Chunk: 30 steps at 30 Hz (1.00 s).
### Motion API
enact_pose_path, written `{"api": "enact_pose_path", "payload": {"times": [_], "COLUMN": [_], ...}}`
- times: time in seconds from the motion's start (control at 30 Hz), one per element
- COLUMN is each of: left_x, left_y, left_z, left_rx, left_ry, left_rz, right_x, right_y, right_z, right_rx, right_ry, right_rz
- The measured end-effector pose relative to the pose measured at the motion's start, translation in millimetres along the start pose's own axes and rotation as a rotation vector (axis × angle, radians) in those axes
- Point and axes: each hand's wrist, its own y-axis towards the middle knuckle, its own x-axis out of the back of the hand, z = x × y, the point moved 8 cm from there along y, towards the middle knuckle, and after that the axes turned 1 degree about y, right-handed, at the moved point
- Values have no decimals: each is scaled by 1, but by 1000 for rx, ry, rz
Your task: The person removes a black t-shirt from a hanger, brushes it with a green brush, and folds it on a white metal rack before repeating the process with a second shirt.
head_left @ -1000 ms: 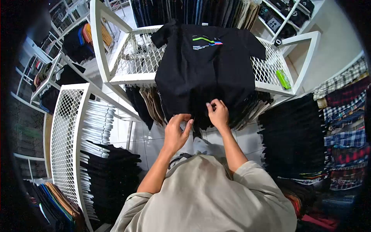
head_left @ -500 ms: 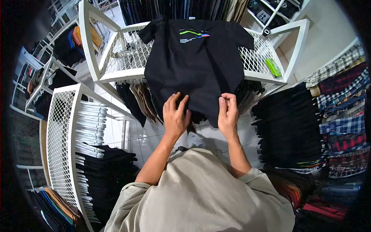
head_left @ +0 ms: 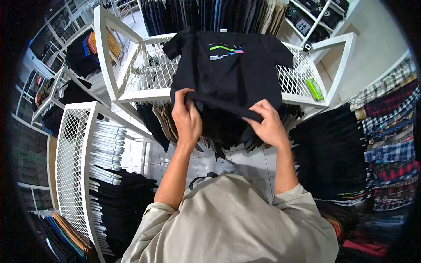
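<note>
A black T-shirt (head_left: 228, 74) with a green, blue and red print on its chest lies spread over the white mesh rack top (head_left: 151, 81), neck end away from me. Its near end is lifted and folded into a band. My left hand (head_left: 187, 116) is closed on the left end of that band, fingers curled over the cloth. At the right end, my right hand (head_left: 267, 122) pinches the same folded edge between thumb and fingers. The fingertips of both hands are partly hidden by the cloth.
Dark garments and trousers (head_left: 162, 122) hang beneath the rack top. A bright green packet (head_left: 314, 89) lies on the mesh at right. White hangers (head_left: 107, 144) with black clothes fill the left rack. Black garments (head_left: 329, 153) and plaid shirts (head_left: 390, 151) hang at right.
Both hands have taken hold of the shirt's near end and raised it into a fold away from me. My left hand moved left and up, my right hand slightly right. The view shifted slightly.
</note>
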Motion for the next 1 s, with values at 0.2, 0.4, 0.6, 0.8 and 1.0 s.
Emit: {"api": "enact_pose_path", "payload": {"times": [0.2,0.4,0.6,0.8,1.0], "left_x": [1,-32,-65,-50,-42], "left_y": [42,99,151,65,48], "left_z": [-9,1,-15,3,34], "left_rx": [-612,-946,-692,-597,-486], "left_ry": [265,514,707,523,566], "left_rz": [-42,145,-9,274,283], "right_x": [14,27,46,-91,-136], "right_y": [29,96,148,76,62], "right_z": [-64,-26,-7,-38,-35], "right_rx": [-71,53,59,-409,-472], "right_ry": [455,10,-429,263,831], "right_rz": [-223,2,-421,83,-70]}}
